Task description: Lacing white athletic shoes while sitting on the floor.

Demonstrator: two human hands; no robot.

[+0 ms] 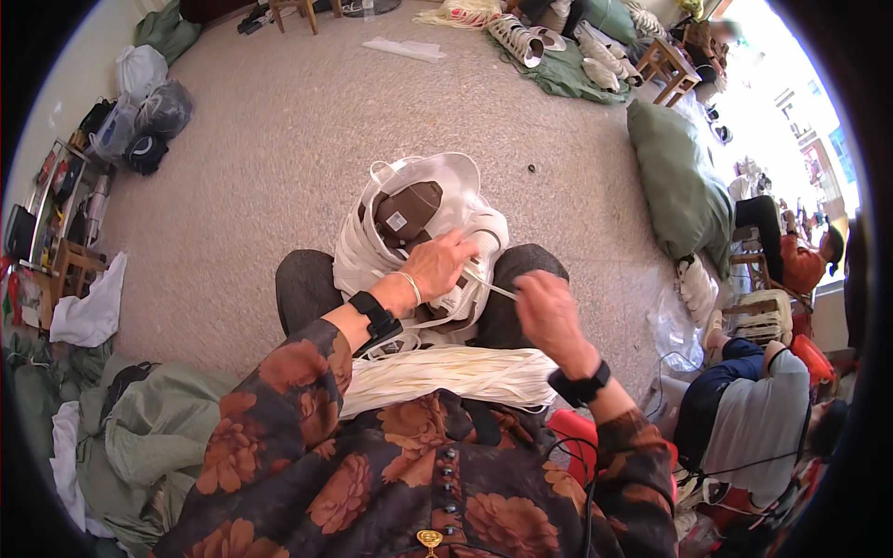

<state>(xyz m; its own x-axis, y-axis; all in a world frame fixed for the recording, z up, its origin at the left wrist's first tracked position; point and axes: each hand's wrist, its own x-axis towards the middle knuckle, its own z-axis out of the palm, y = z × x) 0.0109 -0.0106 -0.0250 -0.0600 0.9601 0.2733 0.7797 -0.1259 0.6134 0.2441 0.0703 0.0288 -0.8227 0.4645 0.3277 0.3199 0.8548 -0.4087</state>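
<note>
A cluster of white shoe uppers (pixel 358 256) sits between my knees, with a brown lining and a small pale label (pixel 397 221) showing in one. My left hand (pixel 437 267) rests on the nearest white shoe (pixel 488 232), its fingers closed at the lacing; it pinches or presses there. From that spot a white shoelace (pixel 491 285) runs taut to my right hand (pixel 551 314), held a little to the right with closed, slightly blurred fingers. Across my lap lies a thick bundle of white laces (pixel 446 377).
Green cloth (pixel 167 432) is heaped at the left. A large green sack (pixel 677 181) stands at the right, near a seated person in grey (pixel 758 409). More shoe uppers (pixel 595 70) lie on green cloth at the back. A shelf (pixel 58 195) lines the left wall.
</note>
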